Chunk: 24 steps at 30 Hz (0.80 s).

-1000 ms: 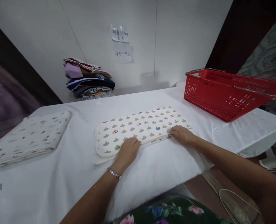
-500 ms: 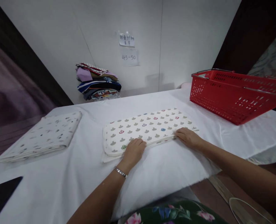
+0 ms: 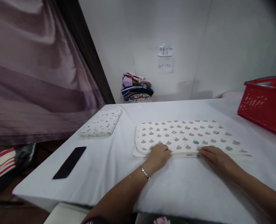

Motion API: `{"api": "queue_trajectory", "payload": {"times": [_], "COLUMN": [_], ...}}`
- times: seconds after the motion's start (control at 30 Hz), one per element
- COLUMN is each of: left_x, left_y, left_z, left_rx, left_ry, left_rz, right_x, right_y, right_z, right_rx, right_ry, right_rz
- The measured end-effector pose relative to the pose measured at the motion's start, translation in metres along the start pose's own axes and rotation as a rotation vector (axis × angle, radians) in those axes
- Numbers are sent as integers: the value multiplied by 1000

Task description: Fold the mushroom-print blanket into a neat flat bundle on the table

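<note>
A folded white cloth [image 3: 178, 135] printed with grey, red, blue and green mushroom-like shapes lies flat on the white-covered table. My left hand [image 3: 158, 157] is closed on its near edge, left of the middle, with the fingers bent over the top. Further right, my right hand [image 3: 216, 158] holds the same edge, its fingers close together. Both thumbs are mostly hidden. To the left of the cloth lies another folded white cloth [image 3: 102, 123] with small dark prints, apart from my hands.
A black phone [image 3: 69, 162] lies on the white tablecloth [image 3: 86, 189] at the left. At the right edge stands a red basket [image 3: 266, 104], partly cut off. A stack of folded fabrics [image 3: 137, 88] sits beyond the far edge, by the wall. A pink curtain [image 3: 35, 68] hangs at left.
My view has turned left, so things appear further right and more of the curtain and phone shows. My right hand has slid left along the cloth's near edge, closer to my left hand.
</note>
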<state>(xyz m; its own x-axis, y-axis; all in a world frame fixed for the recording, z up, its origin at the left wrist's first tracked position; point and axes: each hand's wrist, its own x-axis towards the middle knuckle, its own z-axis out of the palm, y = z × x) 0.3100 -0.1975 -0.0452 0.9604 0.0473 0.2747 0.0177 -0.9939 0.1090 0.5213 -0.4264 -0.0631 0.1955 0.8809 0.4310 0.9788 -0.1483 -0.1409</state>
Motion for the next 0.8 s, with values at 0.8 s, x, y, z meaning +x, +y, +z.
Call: {"api": "queue_trajectory", "payload": {"times": [0.8], "left_x": [-80], "left_y": [-67], "left_z": [-28], "left_rx": [-191], "left_ry": [204], "left_rz": [-219], "right_x": [105], "right_y": [-125], "right_z": [71], "right_rx": [122], "right_ry": [-16], "right_rz": [-306]}}
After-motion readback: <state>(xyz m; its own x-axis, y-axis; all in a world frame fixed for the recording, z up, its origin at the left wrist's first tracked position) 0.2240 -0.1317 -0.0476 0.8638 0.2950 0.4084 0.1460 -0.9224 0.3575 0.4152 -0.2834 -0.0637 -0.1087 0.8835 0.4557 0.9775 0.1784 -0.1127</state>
